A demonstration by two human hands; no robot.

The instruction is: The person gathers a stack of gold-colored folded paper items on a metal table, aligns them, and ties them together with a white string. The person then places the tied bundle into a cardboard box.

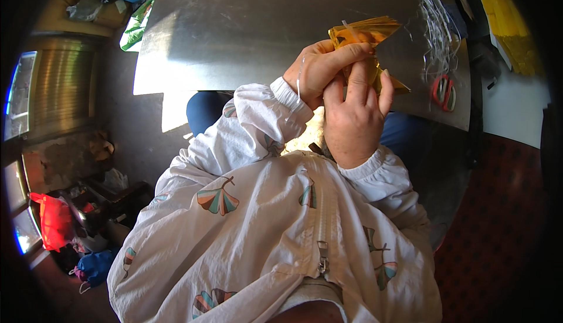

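My left hand [321, 68] pinches a bundle of shiny gold foil sheets [381, 28] above the table's near edge. The bundle is gathered at its middle, and its layered ends fan out above and below the fingers. A thin pale strip [350, 29] lies across its upper part, and another strip [299, 79] hangs by my left wrist. My right hand [355, 117] is close below, with its fingers bent against the lower part of the bundle and touching the left hand. The fingertips partly hide the gathered middle.
A grey metal table [246, 35] spreads ahead. Red-handled scissors [443, 92] lie at its right side, below a heap of clear strips [434, 21]. Yellow sheets [507, 24] are stacked at far right. A red bag [53, 220] is at lower left.
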